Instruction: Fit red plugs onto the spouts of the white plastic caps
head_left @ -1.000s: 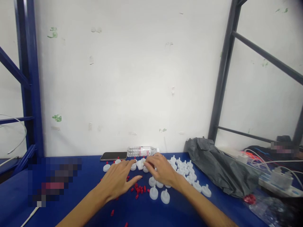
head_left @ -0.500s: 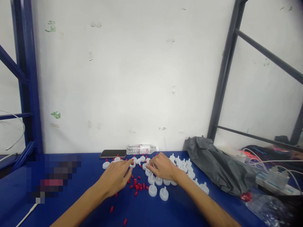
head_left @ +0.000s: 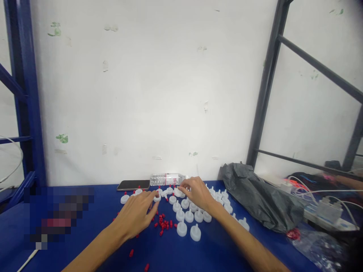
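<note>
Several white plastic caps [head_left: 189, 216] with short spouts stand on the blue table [head_left: 215, 249], and small red plugs [head_left: 164, 223] lie scattered among them. My left hand [head_left: 136, 215] lies flat over the red plugs, fingers stretched toward a white cap [head_left: 157, 197] that its fingertips touch. My right hand [head_left: 197, 193] reaches to the far caps, its fingertips pinched on a white cap [head_left: 178, 192] near the bottle.
A phone [head_left: 133, 185] and a lying water bottle [head_left: 167, 179] rest against the white wall. A crumpled grey bag [head_left: 261, 200] sits to the right, with a power strip and cables [head_left: 326, 211] beyond. Blue and grey rack posts flank the table.
My right hand has moved away from me toward the far caps by the bottle. My left hand has shifted slightly left and stayed flat.
</note>
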The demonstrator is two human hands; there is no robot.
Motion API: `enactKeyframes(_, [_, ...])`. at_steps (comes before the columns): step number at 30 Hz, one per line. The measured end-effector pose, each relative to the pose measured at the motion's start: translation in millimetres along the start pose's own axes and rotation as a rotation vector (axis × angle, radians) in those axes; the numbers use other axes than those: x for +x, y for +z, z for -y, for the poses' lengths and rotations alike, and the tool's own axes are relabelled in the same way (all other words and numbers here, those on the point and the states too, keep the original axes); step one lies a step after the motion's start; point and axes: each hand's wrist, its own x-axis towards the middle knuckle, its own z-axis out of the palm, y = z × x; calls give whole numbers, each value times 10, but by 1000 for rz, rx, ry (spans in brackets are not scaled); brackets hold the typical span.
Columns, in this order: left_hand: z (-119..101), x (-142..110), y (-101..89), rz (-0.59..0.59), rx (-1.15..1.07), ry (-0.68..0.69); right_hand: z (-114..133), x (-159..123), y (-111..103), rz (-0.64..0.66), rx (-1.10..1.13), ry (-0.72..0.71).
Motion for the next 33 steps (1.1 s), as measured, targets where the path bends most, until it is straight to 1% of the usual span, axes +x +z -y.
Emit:
enactKeyframes(1, [-10,-10,9,-19,-18,-4,62,-2,-38,-32,56,-4])
enactKeyframes(3, [-29,-25,41,-55,-61,3,222,-25,-85,-111,264,-22])
enactKeyframes(5, [-41,-28,79,-78,-107,26,391,-67,-88,-110,470,-63])
enactKeyframes(7, [-40,-19,105,-81,-138,37,512,-116,-58,-79,560,-91])
enactKeyframes(9, [-25,-5,109,-77,-140,36,551,-155,-11,-71,500,-129])
enactKeyframes(11, [0,5,103,-81,-94,57,522,-176,40,-68,323,-212])
enactKeyframes(13, [25,6,101,-73,-28,95,468,-180,89,-44,105,-327])
enactKeyframes(16, [33,-6,103,-4,38,135,415,-169,139,5,-133,-451])
enactKeyframes(18, [13,-15,83,36,55,141,401,-159,142,20,-202,-488])
enactKeyframes(21, [-54,-20,1,79,61,132,377,-146,106,33,-230,-513])
enactKeyframes(24, [-146,-5,-86,98,32,96,355,-136,66,0,-236,-548])
enactKeyframes(27, [-229,34,-100,93,-113,37,360,-130,56,-104,-237,-585])
enactKeyframes(30, [-231,58,-67,127,-402,-5,313,-119,61,-172,-224,-608])
enactKeyframes(31, [-204,57,-65,159,-534,-13,266,-111,57,-199,-209,-584])
enactKeyframes(33, [-111,41,-96,218,-777,-31,134,-87,37,-264,-174,-447])
